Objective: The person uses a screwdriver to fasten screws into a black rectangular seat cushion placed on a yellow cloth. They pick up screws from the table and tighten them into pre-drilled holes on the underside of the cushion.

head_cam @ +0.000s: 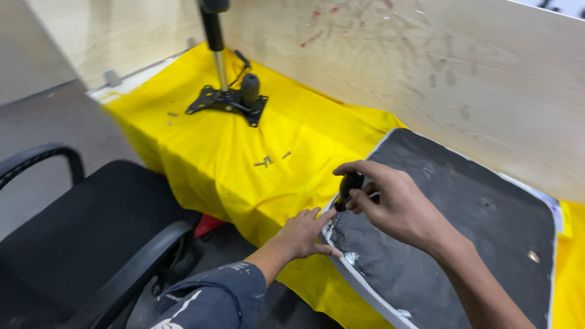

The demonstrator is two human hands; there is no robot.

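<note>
Gripping a black-handled tool over an upturned seat pan on a yellow-draped bench.

Largest is the plywood wall (396, 73) behind the bench, then the yellow cloth (231, 164) and the black office chair (79, 244) at lower left. The seat pan (463, 225), dark underside up, lies on the cloth's right part, its pale mesh edge toward the person. Far back stands a chair mechanism with gas cylinder (226, 100). The right hand (393, 204) has its fingers clamped on the tool handle (350, 186), held upright above the pan's near corner. The left hand (304, 234) rests flat on that corner, fingers together. Loose screws (268, 161) lie on the cloth.
</note>
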